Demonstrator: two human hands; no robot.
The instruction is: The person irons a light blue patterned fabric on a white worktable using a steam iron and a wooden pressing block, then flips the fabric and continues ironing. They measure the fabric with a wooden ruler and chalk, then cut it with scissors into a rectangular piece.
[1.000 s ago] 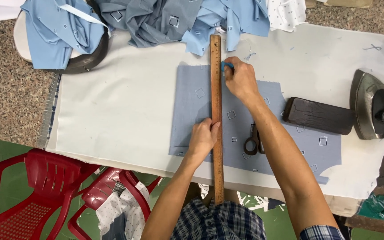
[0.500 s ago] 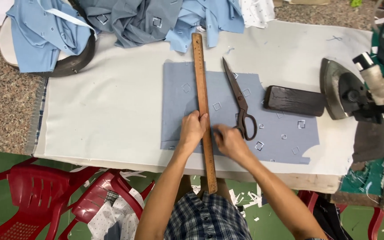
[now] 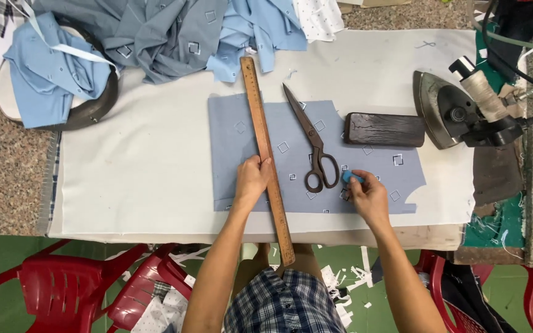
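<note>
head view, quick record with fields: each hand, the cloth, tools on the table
left hand: left hand presses on wooden ruler
right hand: right hand pinches blue tailor's chalk
cloth: grey-blue patterned fabric piece flat under the ruler
tools: scissors, dark wooden block, iron
surface: padded table

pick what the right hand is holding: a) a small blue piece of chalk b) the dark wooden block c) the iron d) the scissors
a: the right hand pinches a small blue chalk over the grey-blue fabric, just right of the scissors, which lie untouched, while the left hand presses on the wooden ruler.
</note>
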